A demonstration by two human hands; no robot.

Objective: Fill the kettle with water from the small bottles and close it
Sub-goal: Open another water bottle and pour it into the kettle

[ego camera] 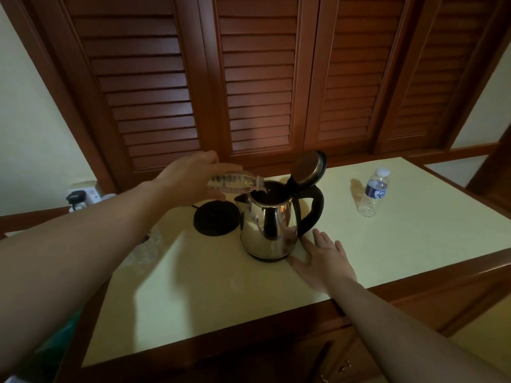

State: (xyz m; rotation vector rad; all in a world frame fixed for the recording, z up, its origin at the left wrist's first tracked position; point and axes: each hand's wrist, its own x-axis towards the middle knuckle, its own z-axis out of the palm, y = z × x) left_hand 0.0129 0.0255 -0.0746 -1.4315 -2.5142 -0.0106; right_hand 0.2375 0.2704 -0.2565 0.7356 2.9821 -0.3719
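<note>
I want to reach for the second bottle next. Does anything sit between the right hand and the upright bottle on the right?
Nothing visible does. The right hand lies flat beside the kettle, and only bare table top separates it from the upright bottle.

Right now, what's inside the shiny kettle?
The shiny steel kettle stands open and its inside looks dark. The clear plastic bottle in the left hand tips over its mouth. Any water inside is hidden.
</note>
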